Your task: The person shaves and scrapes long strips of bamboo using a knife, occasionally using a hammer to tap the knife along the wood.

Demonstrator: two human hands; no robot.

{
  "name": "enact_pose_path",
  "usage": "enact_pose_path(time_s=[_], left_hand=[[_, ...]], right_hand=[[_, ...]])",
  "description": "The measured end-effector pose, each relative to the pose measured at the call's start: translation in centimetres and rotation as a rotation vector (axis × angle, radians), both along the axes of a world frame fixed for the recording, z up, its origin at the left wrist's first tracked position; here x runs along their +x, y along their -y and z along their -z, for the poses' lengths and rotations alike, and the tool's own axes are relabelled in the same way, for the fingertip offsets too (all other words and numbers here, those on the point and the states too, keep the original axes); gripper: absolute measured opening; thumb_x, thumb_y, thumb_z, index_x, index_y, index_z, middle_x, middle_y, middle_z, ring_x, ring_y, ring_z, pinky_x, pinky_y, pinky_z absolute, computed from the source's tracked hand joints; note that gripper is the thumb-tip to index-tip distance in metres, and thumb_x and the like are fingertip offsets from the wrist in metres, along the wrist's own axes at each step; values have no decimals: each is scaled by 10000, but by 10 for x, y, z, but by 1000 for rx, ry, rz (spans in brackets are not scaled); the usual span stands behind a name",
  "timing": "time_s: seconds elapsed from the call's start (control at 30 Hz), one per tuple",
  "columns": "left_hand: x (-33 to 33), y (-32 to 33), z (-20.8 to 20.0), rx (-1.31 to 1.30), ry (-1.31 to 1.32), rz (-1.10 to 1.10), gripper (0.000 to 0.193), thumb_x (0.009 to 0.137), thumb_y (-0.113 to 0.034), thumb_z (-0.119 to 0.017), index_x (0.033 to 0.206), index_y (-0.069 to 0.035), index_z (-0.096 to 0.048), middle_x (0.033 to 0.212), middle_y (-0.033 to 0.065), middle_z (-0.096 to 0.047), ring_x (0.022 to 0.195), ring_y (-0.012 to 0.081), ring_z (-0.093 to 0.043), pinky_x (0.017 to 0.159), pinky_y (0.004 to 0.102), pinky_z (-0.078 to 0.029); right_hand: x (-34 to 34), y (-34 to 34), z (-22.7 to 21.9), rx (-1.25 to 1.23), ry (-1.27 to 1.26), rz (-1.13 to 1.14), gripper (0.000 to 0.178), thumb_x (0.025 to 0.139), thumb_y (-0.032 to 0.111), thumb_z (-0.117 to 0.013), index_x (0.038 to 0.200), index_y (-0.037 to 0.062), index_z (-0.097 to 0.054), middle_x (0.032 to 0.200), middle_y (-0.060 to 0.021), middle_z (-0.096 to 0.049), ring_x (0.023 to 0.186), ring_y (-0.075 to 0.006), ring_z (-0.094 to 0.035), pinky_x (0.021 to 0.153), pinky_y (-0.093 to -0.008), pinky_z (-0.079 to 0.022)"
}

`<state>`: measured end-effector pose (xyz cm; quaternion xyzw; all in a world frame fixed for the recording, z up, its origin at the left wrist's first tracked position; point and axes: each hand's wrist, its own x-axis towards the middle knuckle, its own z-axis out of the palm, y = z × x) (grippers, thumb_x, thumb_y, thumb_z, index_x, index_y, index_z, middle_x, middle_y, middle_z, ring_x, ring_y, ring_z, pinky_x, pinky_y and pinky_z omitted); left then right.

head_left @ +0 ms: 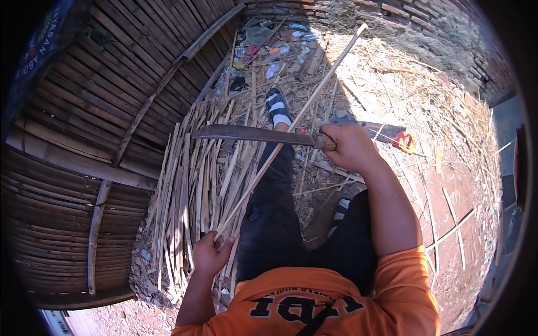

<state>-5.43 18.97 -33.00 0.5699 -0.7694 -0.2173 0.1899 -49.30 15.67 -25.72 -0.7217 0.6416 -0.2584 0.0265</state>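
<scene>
A long pale bamboo strip runs slantwise from lower left to upper right, over my outstretched leg. My left hand is closed around its near end. In my right hand is the wooden handle of a machete, the fingers wrapped round it. The dark blade points left and crosses the strip about midway; whether its edge touches the strip I cannot tell. A heap of split bamboo strips lies on the ground to the left, beside my left hand.
A handsaw with a red and yellow handle lies beyond my right hand. A bamboo slat wall closes the left side, and a brick wall the far side. Plastic litter and shavings cover the far ground. Loose sticks lie at right.
</scene>
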Motion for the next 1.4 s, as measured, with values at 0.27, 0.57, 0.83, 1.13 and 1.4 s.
enact_pose_path(time_s=[0.27, 0.57, 0.83, 1.13, 1.4], left_hand=[[-10, 6, 1, 132, -178, 78, 494, 1049, -445, -531, 865, 4, -624, 695, 199, -606, 640, 374, -635, 601, 415, -465], [15, 5, 7, 84, -184, 87, 689, 1058, -599, -367, 855, 11, -614, 687, 183, -599, 663, 359, -651, 627, 410, -478], [-1, 7, 1, 68, -173, 89, 597, 1038, -555, -480, 876, 6, -605, 667, 196, -592, 637, 407, -626, 595, 454, -456], [7, 0, -3, 92, 52, -29, 548, 961, -544, -637, 904, 1, -651, 678, 192, -626, 627, 385, -652, 584, 441, -488], [5, -2, 14, 60, 37, -48, 525, 839, -494, -812, 854, 2, -640, 655, 147, -646, 537, 269, -636, 530, 379, -477]], right_hand=[[43, -2, 10, -27, -132, -212, 197, 793, 210, -735, 922, 106, -629, 821, -115, -699, 801, -378, -696, 701, -519, -534], [-24, 15, 13, 19, 210, 246, 219, 808, 218, -732, 928, 74, -620, 827, -173, -687, 856, -416, -681, 763, -526, -531], [36, 7, 11, 44, -128, -223, 207, 811, 214, -726, 918, 73, -619, 825, -158, -675, 839, -414, -680, 758, -511, -535], [-7, 17, 11, 49, 138, 163, 196, 792, 194, -714, 934, 83, -638, 827, -165, -687, 851, -413, -683, 754, -530, -531], [8, 13, 23, 86, 12, -130, 231, 815, 230, -742, 920, 55, -635, 795, -178, -667, 800, -417, -671, 708, -516, -500]])
